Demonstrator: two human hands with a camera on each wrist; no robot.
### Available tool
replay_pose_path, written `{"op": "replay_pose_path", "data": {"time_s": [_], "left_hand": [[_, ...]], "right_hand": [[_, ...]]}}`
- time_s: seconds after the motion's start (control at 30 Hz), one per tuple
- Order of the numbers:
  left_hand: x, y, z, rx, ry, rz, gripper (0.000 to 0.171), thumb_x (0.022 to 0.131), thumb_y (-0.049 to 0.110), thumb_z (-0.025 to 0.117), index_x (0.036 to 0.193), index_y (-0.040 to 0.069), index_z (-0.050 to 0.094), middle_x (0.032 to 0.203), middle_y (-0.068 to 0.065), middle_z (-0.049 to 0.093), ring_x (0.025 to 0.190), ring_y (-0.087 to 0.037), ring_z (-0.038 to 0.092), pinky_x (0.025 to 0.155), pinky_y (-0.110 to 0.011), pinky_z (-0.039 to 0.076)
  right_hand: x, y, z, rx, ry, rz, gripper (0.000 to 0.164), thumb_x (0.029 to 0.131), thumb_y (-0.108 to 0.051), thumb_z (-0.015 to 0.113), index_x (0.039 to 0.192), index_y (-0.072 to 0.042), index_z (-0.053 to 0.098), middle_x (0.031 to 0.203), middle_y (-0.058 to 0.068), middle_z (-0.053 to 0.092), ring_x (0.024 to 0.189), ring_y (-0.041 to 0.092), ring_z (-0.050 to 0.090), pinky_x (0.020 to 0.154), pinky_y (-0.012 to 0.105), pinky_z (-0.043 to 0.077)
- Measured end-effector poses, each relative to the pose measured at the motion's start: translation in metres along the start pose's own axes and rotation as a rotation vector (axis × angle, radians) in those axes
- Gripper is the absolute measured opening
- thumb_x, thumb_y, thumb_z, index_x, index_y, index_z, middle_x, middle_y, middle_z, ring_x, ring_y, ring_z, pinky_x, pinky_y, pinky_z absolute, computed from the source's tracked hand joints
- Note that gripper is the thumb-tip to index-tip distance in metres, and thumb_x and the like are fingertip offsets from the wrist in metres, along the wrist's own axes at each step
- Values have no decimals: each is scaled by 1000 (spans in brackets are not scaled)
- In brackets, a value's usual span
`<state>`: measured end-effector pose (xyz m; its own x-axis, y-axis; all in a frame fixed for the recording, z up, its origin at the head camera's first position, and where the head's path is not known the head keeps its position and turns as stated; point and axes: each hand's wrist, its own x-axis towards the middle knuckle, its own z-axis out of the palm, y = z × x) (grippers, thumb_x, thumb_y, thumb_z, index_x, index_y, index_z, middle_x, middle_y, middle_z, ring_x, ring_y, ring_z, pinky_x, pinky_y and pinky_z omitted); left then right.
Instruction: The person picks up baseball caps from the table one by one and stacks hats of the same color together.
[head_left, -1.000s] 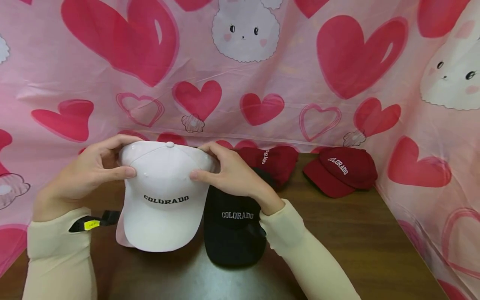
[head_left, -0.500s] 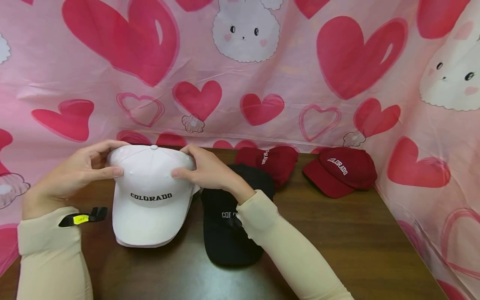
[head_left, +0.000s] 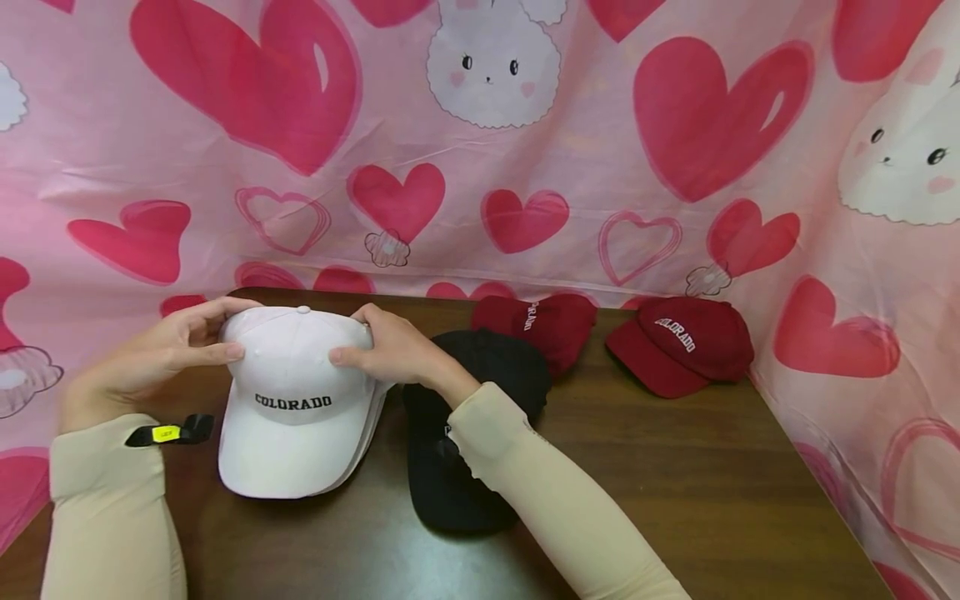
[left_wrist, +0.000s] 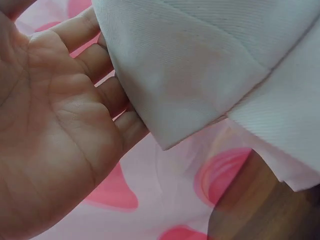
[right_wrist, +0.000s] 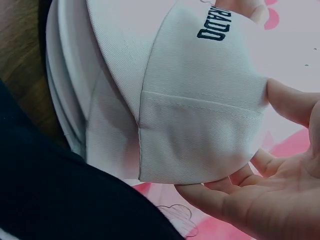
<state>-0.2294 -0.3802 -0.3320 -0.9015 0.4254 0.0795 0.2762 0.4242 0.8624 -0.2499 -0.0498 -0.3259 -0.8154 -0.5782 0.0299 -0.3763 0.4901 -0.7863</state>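
A white baseball cap [head_left: 292, 446] with COLORADO across its front is gripped by both hands, brim toward me. My left hand [head_left: 153, 358] pinches the left side of the crown, thumb in front and fingers behind. On the opposite side, my right hand [head_left: 401, 346] holds the crown the same way. Under this cap, more pale cap brims [right_wrist: 75, 100] are layered in the right wrist view. The left wrist view shows the fingers [left_wrist: 117, 97] of the left hand behind the white fabric. A black cap [head_left: 457, 483] lies right of the white one, partly hidden by my right forearm.
Two dark red caps lie farther back on the brown wooden table [head_left: 637, 500]: one red cap [head_left: 566, 329] behind the black cap, another red cap [head_left: 686, 346] near the right side. A pink heart-printed cloth [head_left: 525, 158] hangs behind and along the sides.
Both hands have carried the white cap left and then slightly down. The pinkish brim that showed at its lower left is now covered, and layered edges show at its right.
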Motion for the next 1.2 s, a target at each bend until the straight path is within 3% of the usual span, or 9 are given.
{"op": "replay_pose_path", "data": {"time_s": [0.27, 0.5, 0.73, 1.0, 1.2], "left_hand": [[3, -10, 2, -37, -49, -77, 55, 101, 9, 64, 153, 14, 46, 134, -4, 61, 119, -21, 61, 91, -35, 61], [5, -14, 1, -49, -102, -116, 57, 103, 12, 64, 155, 16, 43, 139, -4, 59, 124, -17, 60, 94, -37, 60], [5, -19, 0, 61, -61, -144, 60, 102, 17, 68, 156, 15, 42, 140, -2, 54, 123, -11, 57, 92, -30, 58], [5, -26, -1, 123, -44, -156, 60, 101, 18, 68, 156, 16, 43, 138, -7, 53, 119, -14, 58, 90, -32, 58], [5, -25, -1, 165, -50, -195, 66, 101, 23, 71, 158, 15, 40, 142, -13, 50, 119, -18, 55, 94, -45, 55]], "right_hand": [[4, 6, 7, -64, -8, 35, 55, 100, -39, 73, 140, -7, 54, 130, 7, 65, 109, 15, 60, 89, 27, 55], [5, 6, 12, -120, -9, 62, 61, 101, -38, 72, 146, -4, 50, 135, 11, 61, 114, 18, 59, 90, 28, 57], [8, 6, 20, -136, 41, 94, 62, 100, -40, 73, 145, -5, 50, 136, 11, 57, 119, 19, 57, 93, 28, 56], [8, 5, 28, -124, 78, 170, 61, 99, -44, 74, 144, -9, 49, 130, 11, 52, 107, 20, 58, 86, 29, 55], [10, 6, 34, -146, 111, 182, 60, 99, -45, 73, 142, -11, 49, 129, 11, 49, 111, 23, 53, 83, 32, 52]]}}
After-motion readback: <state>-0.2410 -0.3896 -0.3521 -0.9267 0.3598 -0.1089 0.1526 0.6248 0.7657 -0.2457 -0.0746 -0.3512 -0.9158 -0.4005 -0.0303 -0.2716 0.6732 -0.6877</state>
